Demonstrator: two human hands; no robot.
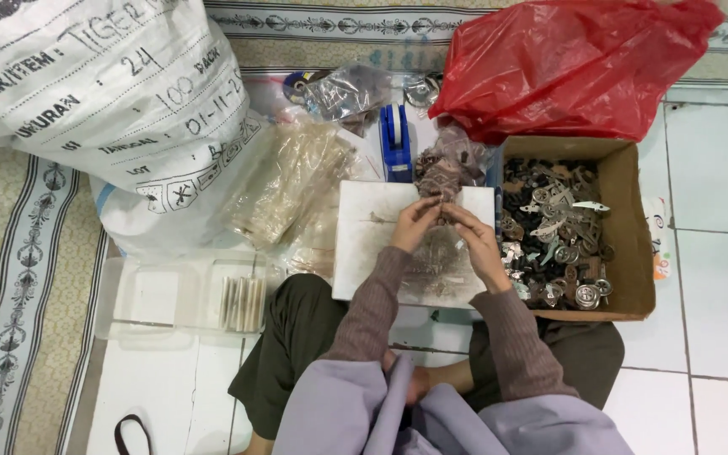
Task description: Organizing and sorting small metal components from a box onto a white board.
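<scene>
White floor tiles and a patterned rug [18,278] lie under a seated person. Both hands meet over a white board [364,244]: the left hand [414,223] and right hand [473,240] pinch a small clear plastic bag [438,253] between them. Just beside the right hand sits a cardboard box [629,244] of metal parts, a red plastic bag [575,67] behind it.

A large white woven sack [103,93] is leaning at upper left, beside a stack of clear plastic sleeves [288,181]. A red plastic bag [575,63] is slumping against the far edge of a cardboard box [629,244]. A clear plastic tray [183,295] is sitting on the tiled floor [718,295], near a patterned mat [18,278].
</scene>
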